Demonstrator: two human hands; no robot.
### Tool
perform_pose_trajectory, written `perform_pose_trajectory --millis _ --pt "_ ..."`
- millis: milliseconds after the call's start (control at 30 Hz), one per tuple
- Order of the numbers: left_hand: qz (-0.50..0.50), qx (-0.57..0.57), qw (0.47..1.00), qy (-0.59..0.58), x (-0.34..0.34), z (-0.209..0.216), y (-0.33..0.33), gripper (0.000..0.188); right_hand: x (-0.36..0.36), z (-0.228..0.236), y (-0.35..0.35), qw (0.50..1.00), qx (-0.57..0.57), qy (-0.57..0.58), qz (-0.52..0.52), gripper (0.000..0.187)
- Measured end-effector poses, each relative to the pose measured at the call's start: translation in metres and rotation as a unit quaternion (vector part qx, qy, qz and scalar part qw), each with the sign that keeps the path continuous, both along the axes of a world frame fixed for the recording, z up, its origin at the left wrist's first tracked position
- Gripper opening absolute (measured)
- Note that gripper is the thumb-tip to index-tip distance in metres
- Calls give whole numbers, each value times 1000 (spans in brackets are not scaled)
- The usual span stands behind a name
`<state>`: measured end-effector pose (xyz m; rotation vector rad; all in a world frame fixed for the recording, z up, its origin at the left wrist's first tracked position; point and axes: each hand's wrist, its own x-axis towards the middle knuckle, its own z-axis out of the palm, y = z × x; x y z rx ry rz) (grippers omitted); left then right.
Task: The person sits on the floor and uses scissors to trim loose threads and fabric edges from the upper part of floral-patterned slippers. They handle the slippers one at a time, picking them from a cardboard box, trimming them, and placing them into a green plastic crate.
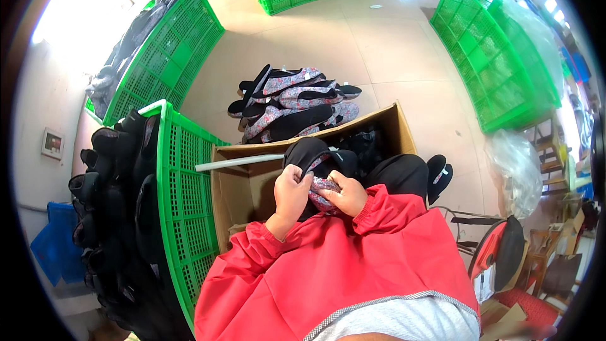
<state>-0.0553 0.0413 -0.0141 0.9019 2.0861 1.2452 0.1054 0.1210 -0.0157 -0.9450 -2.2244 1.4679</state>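
A floral slipper (322, 188) with black parts is held over my lap between both hands. My left hand (293, 197) pinches its left edge, fingers closed. My right hand (346, 194) grips the opposite edge, thumb pressed on the patterned fabric. Part of the slipper is hidden by my fingers and blends with the dark trousers. Just beyond my knees stands an open cardboard box (228, 199) with dark items (365, 145) inside, too dim to make out. A pale rod (240, 162) lies across the box's left side.
Floral slippers with black soles (297, 104) are heaped on the floor beyond the box. A green crate (189, 196) of black slippers (120, 196) stands at my left. Further green crates (167, 57) surround the floor. Black slippers (439, 177) and clear plastic bags (514, 170) are on the right.
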Motion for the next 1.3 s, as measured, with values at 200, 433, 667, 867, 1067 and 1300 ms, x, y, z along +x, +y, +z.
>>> perform_pose_trajectory --millis 200,433,667,867,1067,1300 --pt "-55 52 971 226 8 15 -1 22 -21 -5 6 999 17 26 -30 29" --pt "-27 3 995 92 5 11 -2 16 -41 -40 22 985 -118 99 -73 25" --pt "7 20 999 -41 -5 -38 -30 29 -58 -61 40 947 -284 145 -44 25" --pt "-33 -6 999 -10 5 -12 -33 39 -59 -56 43 916 -358 165 -72 39" --pt "-34 -10 990 133 15 -2 -40 38 -63 -67 37 904 -371 175 -118 38" --pt "13 -21 983 182 27 12 -27 24 -71 -68 10 947 -149 174 -227 34"
